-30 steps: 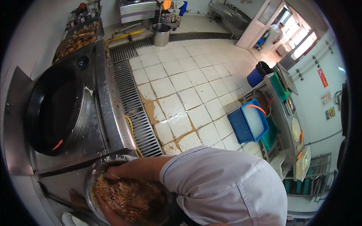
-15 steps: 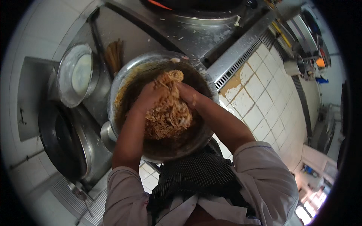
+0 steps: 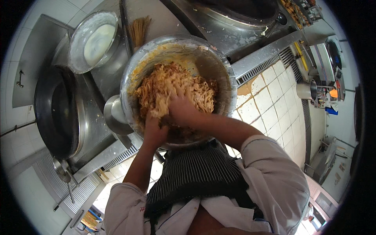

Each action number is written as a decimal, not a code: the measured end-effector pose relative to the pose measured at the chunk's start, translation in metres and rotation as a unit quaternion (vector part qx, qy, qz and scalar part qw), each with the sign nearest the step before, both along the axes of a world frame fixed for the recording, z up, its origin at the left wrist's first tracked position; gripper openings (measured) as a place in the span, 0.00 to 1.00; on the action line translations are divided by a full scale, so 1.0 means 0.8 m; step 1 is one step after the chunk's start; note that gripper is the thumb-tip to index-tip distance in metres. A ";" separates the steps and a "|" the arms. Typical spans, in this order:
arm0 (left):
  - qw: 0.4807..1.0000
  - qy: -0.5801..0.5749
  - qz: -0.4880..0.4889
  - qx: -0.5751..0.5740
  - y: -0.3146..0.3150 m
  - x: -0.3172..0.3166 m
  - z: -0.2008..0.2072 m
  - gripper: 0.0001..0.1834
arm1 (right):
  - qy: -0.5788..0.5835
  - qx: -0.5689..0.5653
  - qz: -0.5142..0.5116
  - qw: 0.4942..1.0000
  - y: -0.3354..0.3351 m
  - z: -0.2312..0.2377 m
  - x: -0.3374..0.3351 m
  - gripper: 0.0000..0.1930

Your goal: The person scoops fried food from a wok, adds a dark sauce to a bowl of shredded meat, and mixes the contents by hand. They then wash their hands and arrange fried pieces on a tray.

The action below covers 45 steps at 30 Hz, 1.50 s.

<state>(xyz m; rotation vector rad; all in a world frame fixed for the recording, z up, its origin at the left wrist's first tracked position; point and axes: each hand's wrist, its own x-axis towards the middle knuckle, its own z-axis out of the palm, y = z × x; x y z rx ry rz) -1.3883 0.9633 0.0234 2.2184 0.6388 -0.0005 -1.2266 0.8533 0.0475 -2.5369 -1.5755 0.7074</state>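
Dull silver metal forms a wide, deep bowl (image 3: 225, 74), filled in its middle with a heap of orange-brown, shredded-looking food (image 3: 201, 92) whose exact kind is unclear. A person in rolled white sleeves and a dark striped apron (image 3: 199, 166) stands over it with both bare hands inside. The left hand (image 3: 155, 131) is low, near the bowl's near side, its fingers largely hidden by a pale clump of the food. The right hand (image 3: 183, 109) reaches into the middle of the heap; its fingers are partly buried and blurred. How far either hand's fingers are open, and how much they grip, cannot be told.

The step in hand looks like tossing and mixing by hand. The next move probably calls for scooping under the heap from both sides and turning it over, gently enough that nothing spills over the rim.

Beyond, on the steel surface (image 3: 158, 17), are a bristle brush (image 3: 138, 31) and, to the left, a basin (image 3: 75, 49) of whitish liquid. Farther left sits a large black wok (image 3: 55, 105).
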 end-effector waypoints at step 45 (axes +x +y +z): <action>0.719 0.018 0.290 -0.631 0.042 0.077 -0.104 0.30 | 0.513 0.118 -0.528 0.667 -0.066 -0.156 0.109 0.34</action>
